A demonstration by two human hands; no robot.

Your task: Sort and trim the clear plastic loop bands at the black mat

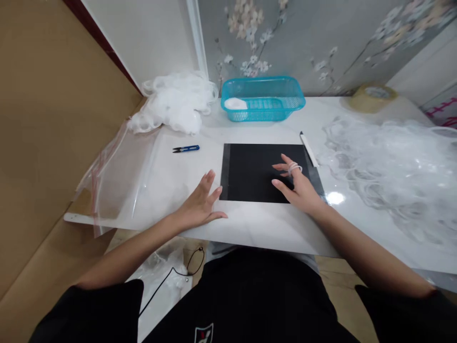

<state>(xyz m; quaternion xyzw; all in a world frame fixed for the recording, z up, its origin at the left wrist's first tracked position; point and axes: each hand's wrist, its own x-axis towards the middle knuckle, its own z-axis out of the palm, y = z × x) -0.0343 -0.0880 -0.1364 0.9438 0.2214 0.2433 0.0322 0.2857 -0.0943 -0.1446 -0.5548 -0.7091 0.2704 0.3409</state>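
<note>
— On the white table [250,228], what is the right hand [299,186] doing?

— It rests on the black mat [250,171], fingers [282,167] spread apart, with a small clear loop [294,167] hanging around them.

— And the left hand [200,206]?

— Flat on the table just beside the mat's left edge, fingers splayed, holding nothing.

— What lies around them?

— A heap of clear loops [392,166] to the right, another white heap [174,102] at the far left, a blue basket [262,97] behind the mat, blue snips [185,149] to its left, and a white knife [309,149] by its right edge. A roll of tape [373,96] sits at the far right.
</note>
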